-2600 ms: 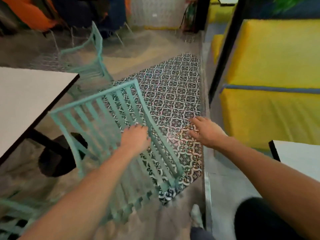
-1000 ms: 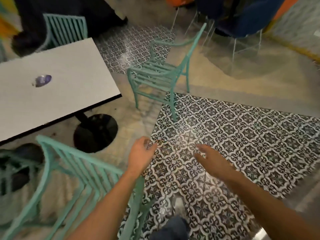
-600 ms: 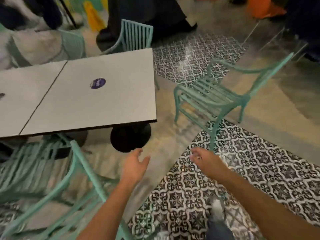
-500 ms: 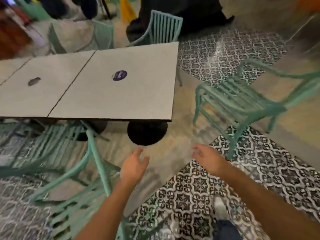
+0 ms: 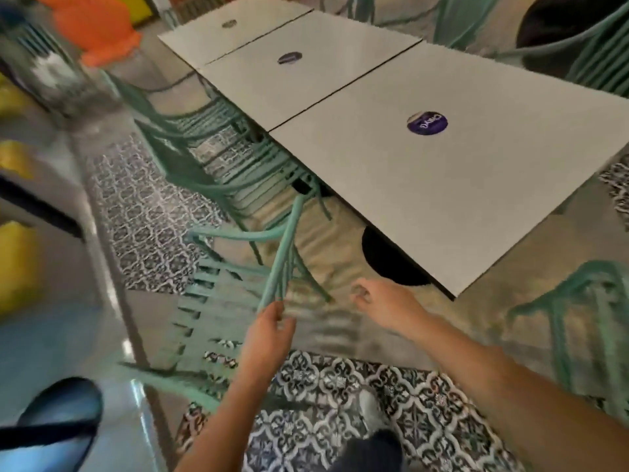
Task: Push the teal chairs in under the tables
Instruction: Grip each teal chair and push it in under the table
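Observation:
The nearest teal chair (image 5: 281, 253) stands blurred in front of the closest grey table (image 5: 452, 185), its slatted seat to the left of my hands. My left hand (image 5: 269, 332) curls its fingers round the near end of the chair's back rail. To the right of the chair, my right hand (image 5: 384, 304) hovers over the floor with loosely spread fingers and holds nothing. More teal chairs (image 5: 211, 155) sit tucked under the left side of the table row. Another teal chair (image 5: 578, 321) stands out from the table at the right edge.
Three grey tables stand end to end, the middle table (image 5: 299, 76) and the far table (image 5: 235, 25) each with a round sticker. A black table base (image 5: 391, 267) stands under the closest one. Patterned floor tiles (image 5: 340, 403) lie underfoot. Yellow seating (image 5: 13, 260) lines the left.
The view has swung left along the table row. My left hand has come onto the back rail of the nearest chair; my right hand stays empty.

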A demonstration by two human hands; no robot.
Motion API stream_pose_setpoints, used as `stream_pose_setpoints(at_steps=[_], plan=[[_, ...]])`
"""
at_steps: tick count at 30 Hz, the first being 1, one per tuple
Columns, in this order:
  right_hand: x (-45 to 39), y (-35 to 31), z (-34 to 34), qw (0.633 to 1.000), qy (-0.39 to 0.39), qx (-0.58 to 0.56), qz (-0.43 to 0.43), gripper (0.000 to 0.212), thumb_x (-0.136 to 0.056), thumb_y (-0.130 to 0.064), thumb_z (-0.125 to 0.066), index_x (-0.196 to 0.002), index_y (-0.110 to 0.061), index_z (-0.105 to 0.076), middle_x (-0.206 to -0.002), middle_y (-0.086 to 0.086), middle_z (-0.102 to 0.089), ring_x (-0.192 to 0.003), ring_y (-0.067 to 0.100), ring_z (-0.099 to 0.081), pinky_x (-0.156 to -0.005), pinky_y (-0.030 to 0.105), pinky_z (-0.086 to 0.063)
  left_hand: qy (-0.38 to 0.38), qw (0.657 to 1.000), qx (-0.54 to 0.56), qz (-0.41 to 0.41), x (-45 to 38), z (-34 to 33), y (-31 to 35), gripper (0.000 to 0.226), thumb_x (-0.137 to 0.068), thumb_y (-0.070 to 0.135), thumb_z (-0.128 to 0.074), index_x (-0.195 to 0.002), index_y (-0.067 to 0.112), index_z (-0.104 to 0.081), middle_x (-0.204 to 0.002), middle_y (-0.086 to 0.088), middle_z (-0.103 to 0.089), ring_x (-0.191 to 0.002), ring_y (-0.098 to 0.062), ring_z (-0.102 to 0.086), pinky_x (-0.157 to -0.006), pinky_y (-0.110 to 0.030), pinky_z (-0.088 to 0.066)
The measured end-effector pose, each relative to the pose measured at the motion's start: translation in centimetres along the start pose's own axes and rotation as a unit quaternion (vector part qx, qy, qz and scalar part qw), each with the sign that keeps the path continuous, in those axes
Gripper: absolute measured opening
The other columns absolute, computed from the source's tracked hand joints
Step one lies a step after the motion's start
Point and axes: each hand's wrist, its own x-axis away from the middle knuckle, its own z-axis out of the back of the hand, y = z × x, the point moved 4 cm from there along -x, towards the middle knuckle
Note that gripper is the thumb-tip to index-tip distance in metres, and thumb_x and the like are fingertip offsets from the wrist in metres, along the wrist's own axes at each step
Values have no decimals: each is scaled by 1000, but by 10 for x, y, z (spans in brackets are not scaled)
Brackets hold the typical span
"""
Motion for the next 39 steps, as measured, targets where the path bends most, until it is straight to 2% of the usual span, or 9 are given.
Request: stream_pose_setpoints(at_steps=[7, 11, 13, 16, 21, 24, 28, 32, 39], plan=[[-75, -32, -15, 983, -69, 130, 106, 38, -95, -45, -44, -119, -20, -58, -109, 1, -64, -98, 20, -60, -82, 39, -51, 72, 991, 38, 104, -3, -20, -30, 28, -91, 39, -57, -111, 21, -63, -98, 0, -67, -78, -17, -65, -70, -34, -54], [-111, -51, -12, 964, -75, 191, 167, 39, -95, -45, -42, -123, -20, -55, -118, -2, -60, -110, 21, -54, -86, 37, -48, 42, 957, 185, 219, -2, -31, -37, 34, -93, 41, -57, -93, 9, -68, -76, 1, -65, -65, -12, -58, -61, -38, -48], [-121, -56, -15, 957, -87, 205, 186, 37, -95, -46, -42, -118, -20, -57, -112, -3, -61, -107, 19, -55, -83, 36, -48, 14, 849, 417, 323, 8, -43, -40, 42, -94, 47, -53, -96, 8, -67, -81, -7, -68, -71, -20, -62, -63, -40, -52], [-144, -63, -20, 960, -120, 181, 175, 41, -96, -50, -40, -116, -20, -58, -109, -2, -62, -103, 20, -58, -80, 36, -49, 29, 612, 698, 370, 15, -56, -41, 57, -97, 56, -39, -113, 6, -61, -105, -17, -68, -93, -31, -67, -74, -43, -56], [-203, -61, -16, 978, -175, -98, -60, 59, -91, -61, -43, -109, -8, -62, -98, 9, -64, -92, 27, -62, -84, 35, -48, 220, 429, 787, 385, 28, -60, -49, 61, -96, 58, -42, -127, 6, -49, -123, -23, -61, -111, -37, -61, -95, -52, -49], [-276, -25, -43, 950, -178, -219, -132, 85, -60, -80, -50, -114, -15, -54, -108, 12, -64, -93, 32, -66, -84, 52, -55, 294, 363, 785, 407, 28, -55, -54, 55, -96, 50, -48, -128, 6, -51, -125, -22, -60, -112, -36, -61, -94, -51, -50], [-289, -59, -15, 906, -165, -330, -207, 43, -90, -46, -57, -120, -16, -50, -110, 10, -60, -87, 24, -61, -70, 42, -54, 322, 304, 794, 417, 19, -53, -52, 52, -94, 44, -55, -128, 4, -51, -125, -21, -58, -115, -35, -59, -87, -50, -54], [-310, -68, -24, 877, -181, -376, -239, 37, -94, -32, -58, -123, -11, -51, -116, 14, -58, -95, 28, -60, -90, 46, -51, 363, 248, 793, 422, 23, -53, -57, 44, -91, 35, -63, -121, 4, -53, -118, -20, -61, -107, -35, -63, -84, -50, -56], [-311, -70, -43, 839, -165, -432, -288, 7, -92, -8, -48, -86, -6, -48, -125, 21, -54, -120, 33, -52, -98, 44, -47, 417, 153, 763, 469, 42, -49, -85, 38, -89, 19, -64, -121, 1, -53, -121, -15, -57, -101, -28, -61, -89, -36, -55]])
